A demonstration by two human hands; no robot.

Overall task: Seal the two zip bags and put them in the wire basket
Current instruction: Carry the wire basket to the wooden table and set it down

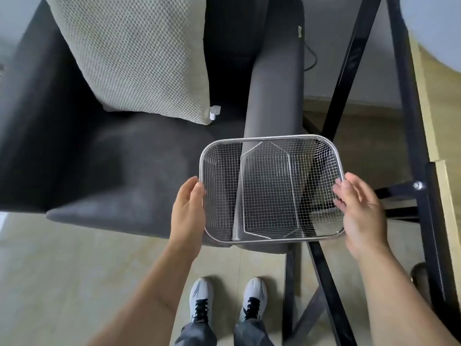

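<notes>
While the wire basket (269, 139) sits just right of centre frame, over the near end of the dark sofa's armrest (274, 83), both hands flank it. The left hand (189, 206) grips the left rim, thumb on top. The right hand (361, 208) lies against the right wall with fingers fairly straight (slightly blurred). A pale cushion (129, 53) fills the upper left, and grey shoes (202, 298) show at the bottom edge.

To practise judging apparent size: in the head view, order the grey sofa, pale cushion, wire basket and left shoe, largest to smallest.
1. grey sofa
2. pale cushion and wire basket: look alike; the basket is nearer, so unranked
3. left shoe
</notes>
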